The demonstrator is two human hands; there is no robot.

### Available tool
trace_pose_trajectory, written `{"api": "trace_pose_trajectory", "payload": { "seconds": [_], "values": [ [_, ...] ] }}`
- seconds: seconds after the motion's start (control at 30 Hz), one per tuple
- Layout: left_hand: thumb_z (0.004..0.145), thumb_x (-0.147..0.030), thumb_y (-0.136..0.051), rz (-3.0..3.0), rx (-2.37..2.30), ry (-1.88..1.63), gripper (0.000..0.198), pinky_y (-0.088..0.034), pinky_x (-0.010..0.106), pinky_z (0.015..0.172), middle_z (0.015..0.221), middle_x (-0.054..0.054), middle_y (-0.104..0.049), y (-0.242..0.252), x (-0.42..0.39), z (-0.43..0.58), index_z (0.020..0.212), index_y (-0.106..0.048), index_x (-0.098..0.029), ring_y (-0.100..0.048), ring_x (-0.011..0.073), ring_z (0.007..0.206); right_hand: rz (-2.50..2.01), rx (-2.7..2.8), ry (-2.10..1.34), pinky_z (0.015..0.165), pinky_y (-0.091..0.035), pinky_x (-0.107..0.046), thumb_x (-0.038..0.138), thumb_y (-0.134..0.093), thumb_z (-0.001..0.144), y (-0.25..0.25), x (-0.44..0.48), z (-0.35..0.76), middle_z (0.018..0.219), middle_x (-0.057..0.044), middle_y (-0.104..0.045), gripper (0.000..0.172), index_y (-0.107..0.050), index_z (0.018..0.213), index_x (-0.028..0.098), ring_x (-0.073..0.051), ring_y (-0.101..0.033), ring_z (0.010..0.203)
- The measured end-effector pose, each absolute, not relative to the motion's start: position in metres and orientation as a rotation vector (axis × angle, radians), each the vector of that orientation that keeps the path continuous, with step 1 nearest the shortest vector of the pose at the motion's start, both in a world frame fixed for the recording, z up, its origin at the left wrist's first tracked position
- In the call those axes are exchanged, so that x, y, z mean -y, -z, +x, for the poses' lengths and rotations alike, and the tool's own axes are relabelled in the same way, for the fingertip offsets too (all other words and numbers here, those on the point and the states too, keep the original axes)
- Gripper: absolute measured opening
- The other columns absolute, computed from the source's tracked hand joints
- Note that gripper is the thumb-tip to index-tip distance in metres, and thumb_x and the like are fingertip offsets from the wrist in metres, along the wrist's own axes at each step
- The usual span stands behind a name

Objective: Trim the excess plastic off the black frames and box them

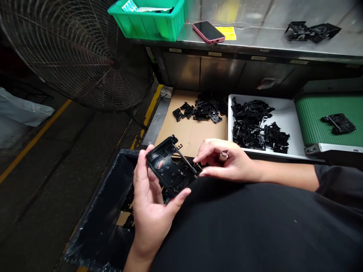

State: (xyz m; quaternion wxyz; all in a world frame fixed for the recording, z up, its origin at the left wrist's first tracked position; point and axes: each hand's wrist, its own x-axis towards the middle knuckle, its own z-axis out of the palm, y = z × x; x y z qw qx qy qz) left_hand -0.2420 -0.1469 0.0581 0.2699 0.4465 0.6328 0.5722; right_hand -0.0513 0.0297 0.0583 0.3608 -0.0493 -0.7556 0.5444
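Note:
My left hand (153, 204) grips a black moulded plastic part (170, 166) by its left and lower edges, tilted in front of my body. The part has a flat floor with holes and a raised rim. My right hand (227, 160), with a metal ring on one finger, pinches the right end of the same part between thumb and fingertips. Beneath the part is a bin lined with a black bag (99, 219), with pieces of cardboard and black parts inside.
Black parts (202, 107) lie on a cardboard sheet (181, 132). A white tray (283, 109) holds more. One part (338, 123) sits on a green conveyor belt (312, 102). A phone (208, 31) and green bin (150, 24) stand on the metal shelf. A large fan (85, 56) is left.

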Motion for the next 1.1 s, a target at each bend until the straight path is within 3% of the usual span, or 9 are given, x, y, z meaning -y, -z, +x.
{"api": "trace_pose_trajectory", "payload": {
  "seconds": [0.43, 0.63, 1.1],
  "values": [
    [0.077, -0.028, -0.101, 1.164, -1.777, -1.57, 0.123, -0.035, 0.054, 0.137, 0.189, 0.003, -0.022, -0.058, 0.171, -0.238, 0.175, -0.03, -0.05, -0.02, 0.0382, 0.173, -0.064, 1.964, -1.454, 0.064, -0.054, -0.024, 0.03, -0.088, 0.096, -0.058, -0.017, -0.061, 0.094, -0.003, -0.07, 0.026, -0.077, 0.115, 0.016, -0.012, -0.064, 0.078],
    [0.076, -0.027, -0.101, 1.141, -1.829, -1.595, 0.123, -0.036, 0.059, 0.136, 0.188, 0.005, -0.023, -0.06, 0.184, -0.235, 0.175, -0.031, -0.049, -0.031, 0.0415, 0.17, -0.002, 1.975, -1.478, 0.062, -0.053, -0.023, 0.031, -0.089, 0.095, -0.058, -0.013, -0.066, 0.095, -0.004, -0.071, 0.027, -0.078, 0.115, 0.016, -0.012, -0.064, 0.076],
    [0.083, -0.024, -0.096, 1.095, -1.884, -1.626, 0.119, -0.037, 0.054, 0.136, 0.188, 0.005, -0.02, -0.051, 0.207, -0.24, 0.175, -0.026, -0.051, -0.031, 0.0374, 0.171, 0.078, 2.025, -1.495, 0.061, -0.051, -0.022, 0.023, -0.086, 0.097, -0.057, -0.002, -0.088, 0.097, -0.004, -0.072, 0.024, -0.075, 0.117, 0.015, -0.009, -0.059, 0.071]
  ]
}}
